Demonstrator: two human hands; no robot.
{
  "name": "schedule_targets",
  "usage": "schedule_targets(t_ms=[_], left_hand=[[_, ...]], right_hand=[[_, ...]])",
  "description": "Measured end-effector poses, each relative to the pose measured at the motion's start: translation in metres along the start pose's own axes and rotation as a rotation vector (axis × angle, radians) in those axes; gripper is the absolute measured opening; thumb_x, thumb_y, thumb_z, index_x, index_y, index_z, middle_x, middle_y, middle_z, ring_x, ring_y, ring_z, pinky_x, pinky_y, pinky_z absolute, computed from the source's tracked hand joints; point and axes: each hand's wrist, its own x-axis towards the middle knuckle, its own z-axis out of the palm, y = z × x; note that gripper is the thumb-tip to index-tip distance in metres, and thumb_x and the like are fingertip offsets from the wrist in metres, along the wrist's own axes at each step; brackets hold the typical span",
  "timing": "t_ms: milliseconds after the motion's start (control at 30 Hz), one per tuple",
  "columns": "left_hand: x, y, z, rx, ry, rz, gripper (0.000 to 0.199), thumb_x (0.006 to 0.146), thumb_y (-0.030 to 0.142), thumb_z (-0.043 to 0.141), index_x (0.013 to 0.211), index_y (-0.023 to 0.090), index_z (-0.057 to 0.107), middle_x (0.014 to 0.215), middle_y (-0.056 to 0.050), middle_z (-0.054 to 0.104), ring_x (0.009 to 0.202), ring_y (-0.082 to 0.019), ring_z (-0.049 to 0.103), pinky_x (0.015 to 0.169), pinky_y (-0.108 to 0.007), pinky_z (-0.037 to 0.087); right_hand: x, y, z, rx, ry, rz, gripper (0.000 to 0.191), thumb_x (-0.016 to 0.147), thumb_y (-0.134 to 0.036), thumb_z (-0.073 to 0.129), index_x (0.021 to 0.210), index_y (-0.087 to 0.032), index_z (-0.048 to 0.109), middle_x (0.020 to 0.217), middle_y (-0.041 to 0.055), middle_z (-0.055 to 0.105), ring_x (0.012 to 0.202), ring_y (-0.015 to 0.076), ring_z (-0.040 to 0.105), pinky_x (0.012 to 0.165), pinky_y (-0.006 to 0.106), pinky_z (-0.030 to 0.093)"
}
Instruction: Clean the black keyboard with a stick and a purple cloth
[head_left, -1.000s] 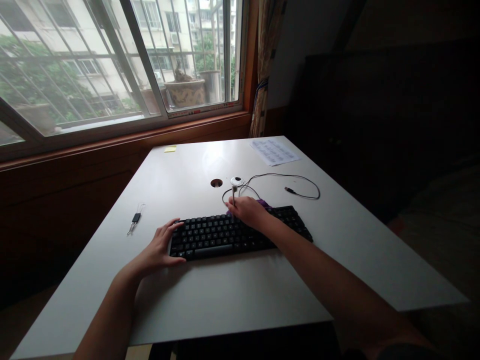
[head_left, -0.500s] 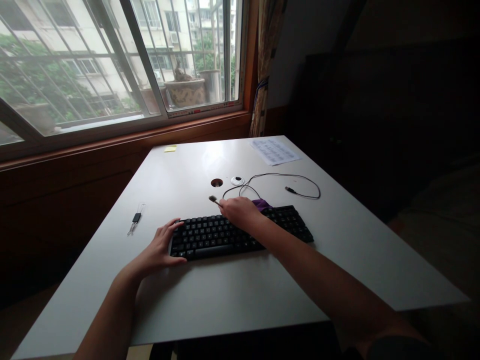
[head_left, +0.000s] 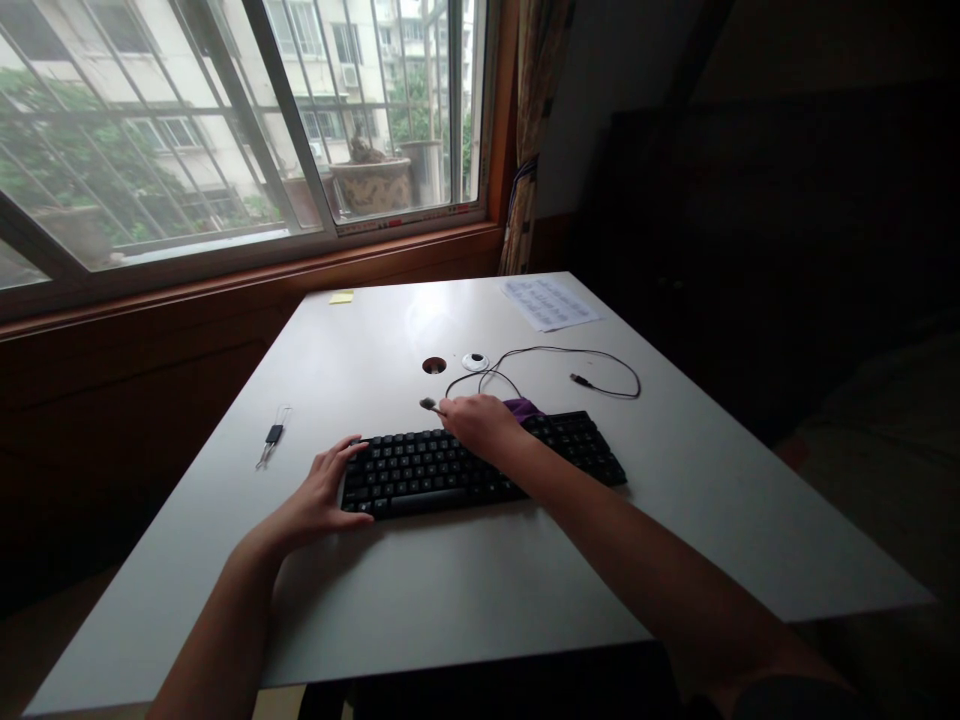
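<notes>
A black keyboard (head_left: 412, 482) lies flat on the white table. My left hand (head_left: 324, 490) grips its left end, thumb at the near edge and fingers over the far corner. Above the keyboard's far edge, my right hand (head_left: 482, 425) is closed around a toothbrush (head_left: 430, 404). The brush's small dark head sticks out to the left, past the top row of keys, and most of its handle is hidden in my fingers. Behind my right hand, a purple cloth (head_left: 523, 408) shows in part at the keyboard's back edge.
A black cable (head_left: 600, 350) with a USB plug (head_left: 580, 379) loops behind the keyboard. Near it are a round table hole (head_left: 434, 366) and a white cover (head_left: 475, 362). A black binder clip (head_left: 274, 435) lies left, yellow sticky notes (head_left: 341, 297) and printed paper (head_left: 551, 303) at the back.
The toothbrush head has shifted very slightly down and right, its angle a little flatter. Both hands and the keyboard stay almost where they were.
</notes>
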Motion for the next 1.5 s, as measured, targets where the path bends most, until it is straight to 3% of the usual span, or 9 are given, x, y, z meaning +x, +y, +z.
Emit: schedule_targets(t_ms=[567,1000,1500], left_hand=[[0.000,-0.002,0.001,0.002,0.010,0.009,0.098,0.079,0.051,0.082,0.157,0.037,0.024,0.161,-0.014,0.028,0.145,-0.043,0.033,0.115,-0.067,0.037],[0.001,0.003,-0.002,-0.023,0.025,-0.001,0.098,0.076,0.050,0.084,0.156,0.034,0.029,0.160,-0.014,0.030,0.144,-0.042,0.036,0.115,-0.065,0.037],[-0.001,0.001,0.000,-0.019,0.007,-0.004,0.097,0.078,0.049,0.084,0.156,0.036,0.026,0.163,-0.013,0.026,0.146,-0.041,0.031,0.117,-0.065,0.036]], right_hand=[[0.003,0.024,0.000,0.055,0.017,0.044,0.041,0.109,-0.038,0.033,0.114,-0.016,0.067,0.101,0.0125,0.076,0.090,0.0214,0.070,0.076,0.028,0.042],[0.005,-0.001,0.002,0.014,-0.017,-0.010,0.034,0.105,-0.033,0.038,0.110,-0.017,0.068,0.101,0.0155,0.076,0.092,0.0261,0.072,0.081,0.033,0.049],[0.005,0.014,-0.003,0.030,0.005,0.038,0.040,0.107,-0.035,0.034,0.119,-0.015,0.066,0.106,0.0165,0.075,0.095,0.0249,0.071,0.083,0.032,0.046]])
